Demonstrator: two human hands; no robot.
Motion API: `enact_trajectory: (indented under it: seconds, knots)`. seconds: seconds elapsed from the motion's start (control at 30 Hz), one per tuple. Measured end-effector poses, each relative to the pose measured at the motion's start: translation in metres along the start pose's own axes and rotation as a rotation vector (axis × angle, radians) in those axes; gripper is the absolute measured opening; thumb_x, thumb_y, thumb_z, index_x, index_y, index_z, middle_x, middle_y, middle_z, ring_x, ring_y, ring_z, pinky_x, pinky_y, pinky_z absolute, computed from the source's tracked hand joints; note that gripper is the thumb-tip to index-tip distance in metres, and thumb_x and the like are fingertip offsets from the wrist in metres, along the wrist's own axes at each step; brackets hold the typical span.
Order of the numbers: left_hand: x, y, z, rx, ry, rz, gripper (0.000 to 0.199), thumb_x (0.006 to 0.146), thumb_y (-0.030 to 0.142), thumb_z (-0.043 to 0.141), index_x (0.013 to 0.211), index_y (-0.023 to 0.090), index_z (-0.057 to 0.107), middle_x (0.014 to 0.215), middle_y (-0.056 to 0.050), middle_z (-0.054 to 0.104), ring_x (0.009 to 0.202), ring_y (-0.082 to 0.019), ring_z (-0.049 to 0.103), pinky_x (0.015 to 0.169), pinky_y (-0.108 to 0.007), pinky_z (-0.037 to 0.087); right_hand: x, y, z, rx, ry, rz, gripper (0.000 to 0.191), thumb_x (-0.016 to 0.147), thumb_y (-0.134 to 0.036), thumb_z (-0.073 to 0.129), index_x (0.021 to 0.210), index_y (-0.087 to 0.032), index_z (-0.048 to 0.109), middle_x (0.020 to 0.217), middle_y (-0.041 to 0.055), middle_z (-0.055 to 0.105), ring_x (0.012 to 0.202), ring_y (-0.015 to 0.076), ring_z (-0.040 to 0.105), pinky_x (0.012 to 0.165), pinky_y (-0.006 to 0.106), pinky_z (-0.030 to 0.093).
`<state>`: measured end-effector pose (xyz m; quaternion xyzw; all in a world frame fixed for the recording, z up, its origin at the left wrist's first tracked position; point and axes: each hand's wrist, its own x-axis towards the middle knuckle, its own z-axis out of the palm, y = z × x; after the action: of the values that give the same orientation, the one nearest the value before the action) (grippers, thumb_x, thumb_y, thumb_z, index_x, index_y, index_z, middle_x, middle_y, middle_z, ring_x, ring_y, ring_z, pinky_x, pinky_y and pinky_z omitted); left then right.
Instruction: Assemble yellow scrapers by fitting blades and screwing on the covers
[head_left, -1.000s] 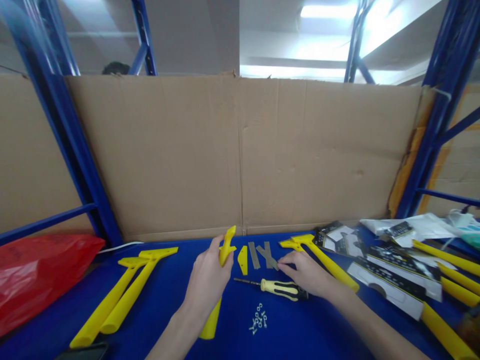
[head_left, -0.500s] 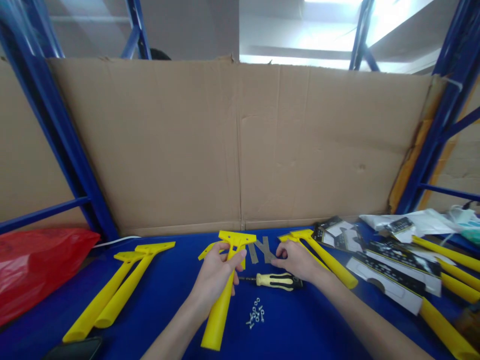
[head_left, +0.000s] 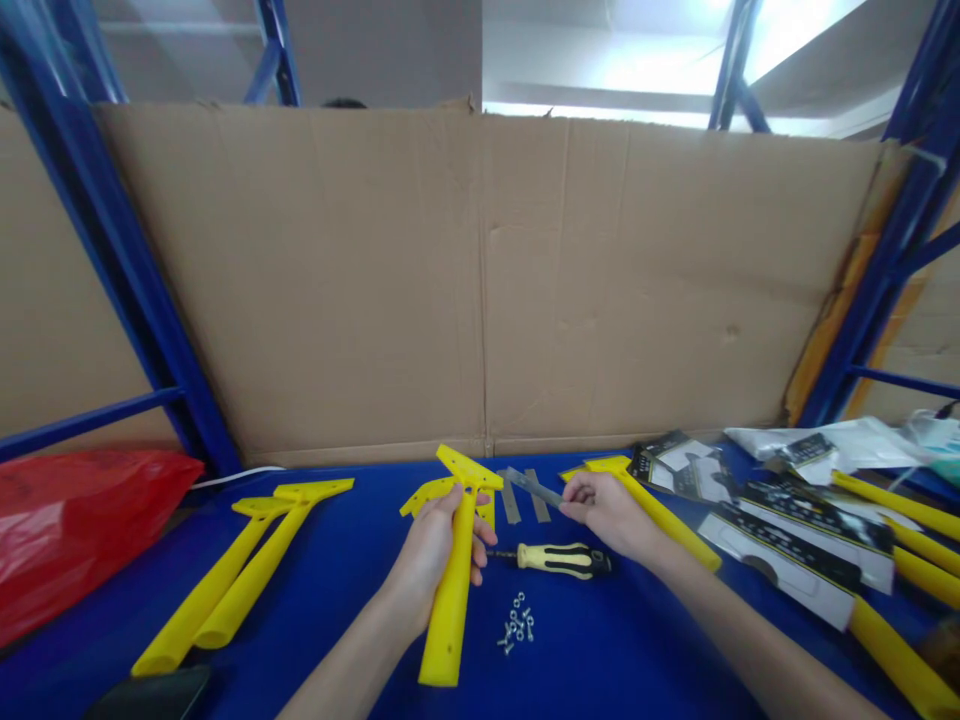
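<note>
My left hand [head_left: 421,560] is wrapped round a yellow scraper handle [head_left: 448,610], its T-shaped head tilted up and its shaft pointing towards me. Between the fingertips of my right hand [head_left: 616,512] is a thin grey metal blade [head_left: 534,486], its far end close to the handle's head; whether they touch I cannot tell. Two more flat blades [head_left: 539,508] lie on the blue table just beyond it. Behind my left hand sit loose yellow pieces [head_left: 424,494], partly hidden. A screwdriver [head_left: 559,560] with a cream and black grip lies between my hands, nearer to me than the blades.
Small screws and nuts [head_left: 517,628] lie in front of the screwdriver. Two yellow scrapers [head_left: 251,590] are at left, by a red bag [head_left: 90,540] and a dark object [head_left: 161,692]. Yellow handles [head_left: 667,515] and black-and-white cards [head_left: 787,560] cover the right. Cardboard [head_left: 360,290] stands behind.
My right hand has lifted a blade off the table and brought it towards the handle's head. My left hand has turned the handle, so its head now slants.
</note>
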<state>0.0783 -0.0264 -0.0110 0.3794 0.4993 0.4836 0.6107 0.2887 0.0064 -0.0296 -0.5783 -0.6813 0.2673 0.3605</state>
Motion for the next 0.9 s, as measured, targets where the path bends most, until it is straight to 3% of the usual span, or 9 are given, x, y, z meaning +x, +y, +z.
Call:
enact_trajectory:
  seconds: [0.17,0.27,0.4,0.5,0.67,0.9]
  knots:
    - [0.001,0.003,0.000,-0.002,-0.088,-0.101,0.041,0.093,0.038,0.024,0.090,0.011,0.055,0.042,-0.002,0.055,0.027,-0.010,0.039,0.029,-0.018,0.032,-0.005,-0.007,-0.009,0.148,0.063,-0.012,0.008,0.071,-0.013,0.058,0.065,-0.018,0.056,0.061,-0.0025,0.057,0.059,0.0125,0.055,0.057,0.023,0.044]
    - [0.000,0.001,0.002,0.048,-0.105,-0.108,0.042,0.091,0.049,0.031,0.082,0.014,0.053,0.035,0.002,0.048,0.024,-0.009,0.035,0.027,-0.018,0.029,-0.005,-0.009,-0.012,0.228,0.081,0.005,0.005,0.071,-0.017,0.057,0.066,-0.018,0.057,0.059,-0.0028,0.056,0.054,0.0120,0.053,0.052,0.023,0.043]
    - [-0.003,-0.003,0.005,0.082,-0.094,0.025,0.023,0.086,0.041,0.048,0.090,0.019,0.046,0.057,0.000,0.063,0.031,-0.009,0.045,0.027,-0.017,0.034,-0.007,-0.012,-0.012,0.325,0.082,0.042,0.007,0.072,-0.022,0.058,0.073,-0.016,0.061,0.058,-0.0020,0.057,0.051,0.0113,0.051,0.047,0.022,0.039]
    - [-0.007,-0.006,0.007,0.094,-0.098,0.024,0.016,0.086,0.032,0.049,0.093,0.018,0.045,0.066,-0.001,0.065,0.040,-0.011,0.054,0.028,-0.018,0.039,-0.010,-0.015,-0.010,0.392,0.072,0.062,0.012,0.071,-0.025,0.061,0.077,-0.015,0.064,0.059,-0.0019,0.058,0.051,0.0104,0.050,0.046,0.022,0.039]
    - [-0.012,-0.012,0.010,0.085,-0.178,0.015,0.020,0.085,0.030,0.051,0.098,0.017,0.044,0.066,-0.002,0.064,0.042,-0.012,0.056,0.031,-0.019,0.043,-0.017,-0.023,-0.005,0.478,0.051,0.073,0.015,0.069,-0.027,0.065,0.077,-0.016,0.066,0.060,-0.0018,0.059,0.052,0.0100,0.051,0.047,0.021,0.039]
    - [-0.015,-0.014,0.014,0.063,-0.272,0.001,0.028,0.086,0.033,0.050,0.108,0.016,0.042,0.072,-0.006,0.066,0.045,-0.012,0.057,0.036,-0.021,0.046,-0.016,-0.028,0.004,0.523,-0.008,0.123,0.004,0.070,-0.021,0.064,0.070,-0.017,0.064,0.050,-0.0039,0.054,0.045,0.0082,0.046,0.042,0.019,0.034]
